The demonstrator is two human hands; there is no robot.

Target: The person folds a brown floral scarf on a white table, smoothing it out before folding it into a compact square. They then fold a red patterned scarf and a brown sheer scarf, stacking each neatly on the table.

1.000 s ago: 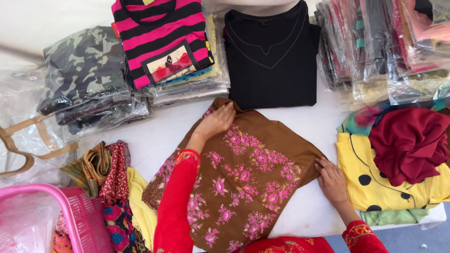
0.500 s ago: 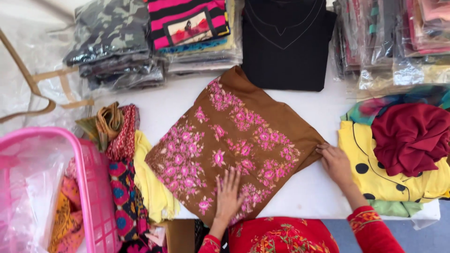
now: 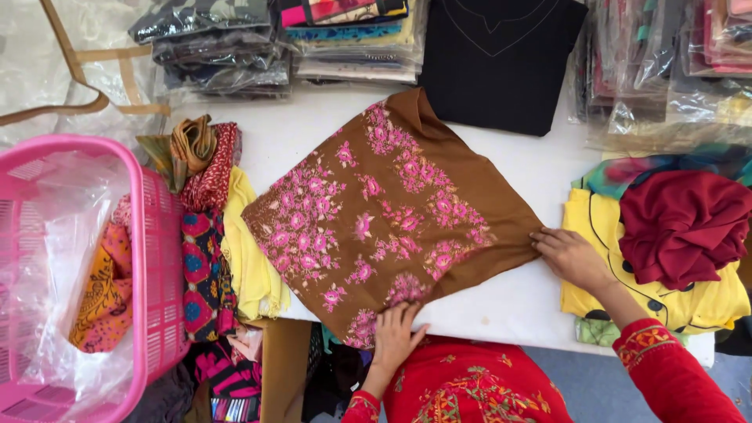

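Head view: both hands, left (image 3: 394, 335) & right (image 3: 569, 254), flat on brown floral cloth (image 3: 392, 215); clear-bagged stacks (image 3: 219, 55) behind.

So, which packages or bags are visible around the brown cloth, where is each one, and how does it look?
Stacks of clear plastic garment packets: table's far left, dark and camouflage cloth inside.
Middle packet stack: far edge, flat, mixed bright colours.
Packet stacks: far right, shiny clear wrap, pink and grey cloth.
Clear bag with tan straps: far left, crumpled.
Clear plastic liner: inside the pink basket, holding orange cloth.
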